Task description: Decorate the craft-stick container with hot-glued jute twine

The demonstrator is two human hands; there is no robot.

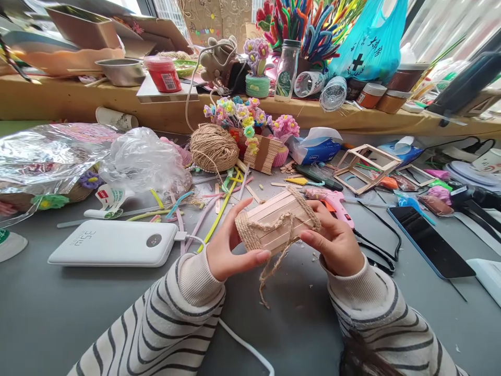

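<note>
I hold a small box made of popsicle sticks (274,216) between both hands, just above the grey table. Jute twine (270,261) is wrapped round its left end and a loose tail hangs below it. My left hand (229,248) grips the left end, thumb pressed on the twine wrap. My right hand (334,237) holds the right end, fingers curled round the sticks and the twine loop there. Both sleeves are white with dark stripes.
A white power bank (113,243) with a cable lies at left. A pink glue gun (334,201) sits behind my right hand, a phone (430,240) at right. A jute twine ball (213,149), pipe-cleaner flowers (242,115), plastic bags (144,159) and a stick frame (366,167) crowd the back.
</note>
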